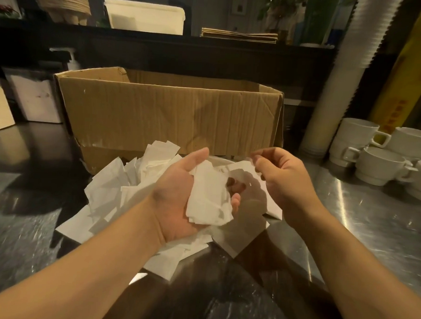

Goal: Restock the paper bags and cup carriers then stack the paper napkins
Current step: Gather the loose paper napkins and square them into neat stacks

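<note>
Both forearms are bare to the frame edge, with no sleeves showing. The left hand (178, 194) and right hand (281, 177) wear no gloves, rings or watch.

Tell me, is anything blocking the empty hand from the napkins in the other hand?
Nothing visible. The right hand hovers just right of the napkins lying in the left hand, with only open air between them.

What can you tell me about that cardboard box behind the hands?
The box is brown corrugated cardboard, long and low, creased and scuffed, with its top open and one flap standing at the back left corner. It rests on the steel counter, beyond both hands. Loose white napkins lie heaped against its front lower edge. What is inside cannot be seen.
</note>
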The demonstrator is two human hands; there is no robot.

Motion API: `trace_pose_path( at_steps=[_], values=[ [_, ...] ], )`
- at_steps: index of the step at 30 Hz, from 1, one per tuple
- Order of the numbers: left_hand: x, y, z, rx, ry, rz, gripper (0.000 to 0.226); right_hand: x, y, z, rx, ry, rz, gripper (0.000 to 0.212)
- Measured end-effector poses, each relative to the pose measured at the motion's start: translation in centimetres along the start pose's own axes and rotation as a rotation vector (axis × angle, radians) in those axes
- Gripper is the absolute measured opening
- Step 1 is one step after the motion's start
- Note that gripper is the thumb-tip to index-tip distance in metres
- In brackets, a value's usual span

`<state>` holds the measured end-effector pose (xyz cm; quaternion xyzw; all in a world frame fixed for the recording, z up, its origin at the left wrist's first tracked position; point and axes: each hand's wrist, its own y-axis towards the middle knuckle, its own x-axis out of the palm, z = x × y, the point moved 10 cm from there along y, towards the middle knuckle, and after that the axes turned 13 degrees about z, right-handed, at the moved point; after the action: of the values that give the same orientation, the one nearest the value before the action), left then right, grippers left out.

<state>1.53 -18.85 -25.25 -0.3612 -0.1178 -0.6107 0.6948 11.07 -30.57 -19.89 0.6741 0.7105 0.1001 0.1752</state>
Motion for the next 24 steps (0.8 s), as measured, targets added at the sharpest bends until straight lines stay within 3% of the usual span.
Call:
trace_pose_path(
  at_steps=[3, 7, 10, 15, 24],
  values=[
    [-0.7, 0.3, 0.1, 0.003, -0.011, 0.056, 0.059, 0.7, -0.3, -0.2, -0.035, -0.046, -0.074, 0.009],
    [-0.8, 0.4, -0.1, 0.034, 0.188, 0.060, 0.058, 2.5, -1.6, -0.9, -0.126, -0.116, -0.210, 0.006],
    [-1.2, 0.3, -0.3, 0.052, 0.309, 0.085, 0.072, 3.0, -2.2, -1.2, -0.202, -0.222, -0.242, 0.010],
    [-0.6, 0.4, -0.3, 0.059, 0.245, 0.033, 0.060, 2.9, -2.4, -1.5, -0.196, -0.162, -0.240, 0.005],
    [-1.2, 1.2, -0.4, 0.051, 0.266, 0.049, 0.071, 1.2, -1.4, -1.3, -0.025, 0.046, -0.109, 0.012]
  ],
)
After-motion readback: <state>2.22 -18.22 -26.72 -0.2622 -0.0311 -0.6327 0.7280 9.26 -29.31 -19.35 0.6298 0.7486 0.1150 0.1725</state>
